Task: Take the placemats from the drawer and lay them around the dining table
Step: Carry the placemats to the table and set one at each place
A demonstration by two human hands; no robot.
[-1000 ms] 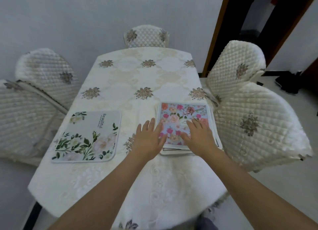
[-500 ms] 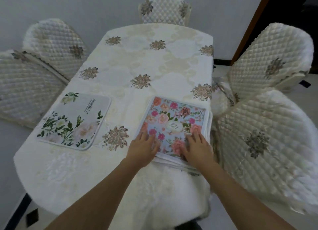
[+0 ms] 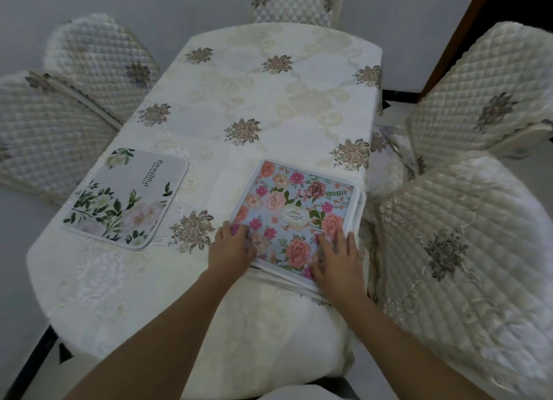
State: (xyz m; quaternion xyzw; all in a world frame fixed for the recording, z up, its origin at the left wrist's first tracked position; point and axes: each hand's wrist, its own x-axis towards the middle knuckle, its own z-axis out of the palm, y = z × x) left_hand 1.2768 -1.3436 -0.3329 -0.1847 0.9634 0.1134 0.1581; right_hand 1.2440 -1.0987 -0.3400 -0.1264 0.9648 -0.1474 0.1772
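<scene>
Both my hands have slid to the pink mat's (image 3: 294, 208) near edge, left hand (image 3: 232, 247) and right hand (image 3: 336, 257) pressing flat, nothing gripped, right of the green mat (image 3: 125, 196) on the table (image 3: 269, 100).

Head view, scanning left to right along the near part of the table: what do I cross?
Green-leaf placemat → brown flower motif on the tablecloth → left hand on the near-left corner of the pink floral mat stack → right hand at its near-right corner → quilted chair.

Both hands (image 3: 284, 253) flat (fingers fwd).
</scene>
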